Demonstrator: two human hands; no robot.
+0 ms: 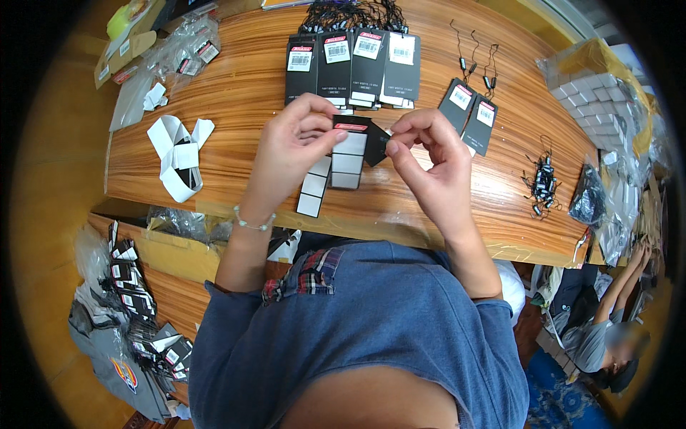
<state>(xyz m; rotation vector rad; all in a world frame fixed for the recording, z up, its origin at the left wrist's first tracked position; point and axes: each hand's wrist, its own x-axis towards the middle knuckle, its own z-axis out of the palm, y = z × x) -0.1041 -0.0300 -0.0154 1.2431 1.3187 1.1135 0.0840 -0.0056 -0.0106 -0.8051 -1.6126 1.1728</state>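
Over the table's near middle, my left hand (pixel 296 139) is closed, thumb on top, on a black strip of stickers (pixel 347 161) with a red band at its top and white blocks below. A second sticker strip (pixel 313 189) slants under that hand toward the table's front edge. To the right of the held strip, a black card piece (pixel 376 146) sticks out at an angle. At its right corner the thumb and forefinger of my right hand (pixel 432 154) are pinched together. A small white bit shows at those fingertips; what they grip is too small to tell.
Rows of black hang tags (pixel 334 71) with looped cords lie beyond my hands. Two more tags (pixel 479 121) are to the right, near a pile of cords (pixel 544 182). Curled white paper strip (pixel 175 161) lies left. A small-box stack (pixel 589 96) and a person (pixel 604 339) are at right.
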